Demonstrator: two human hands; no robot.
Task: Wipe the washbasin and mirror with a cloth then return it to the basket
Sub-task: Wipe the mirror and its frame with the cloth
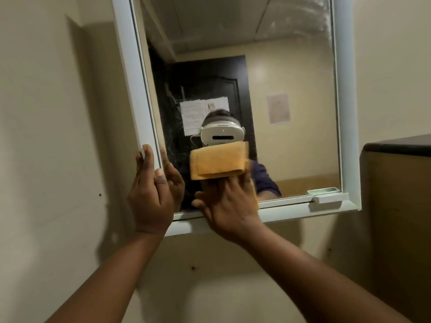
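Two hands at work: left hand (151, 197) bracing the white-framed rectangular wall mirror (291, 113) at its left edge, fingers loosely apart; right hand (229, 201) pressing the folded orange cloth (218, 163) flat against the lower glass, fingers spread. Best wiped in overlapping strokes, upward toward the streaky top. Washbasin and basket out of view.

The mirror (291, 101) hung on the wall (58, 113), with a cabinet (401, 206) to its right. The left hand (151, 194) lay on the frame's lower left corner; just right of it, the right hand (231, 203) pressed a cloth (217, 163) against the glass
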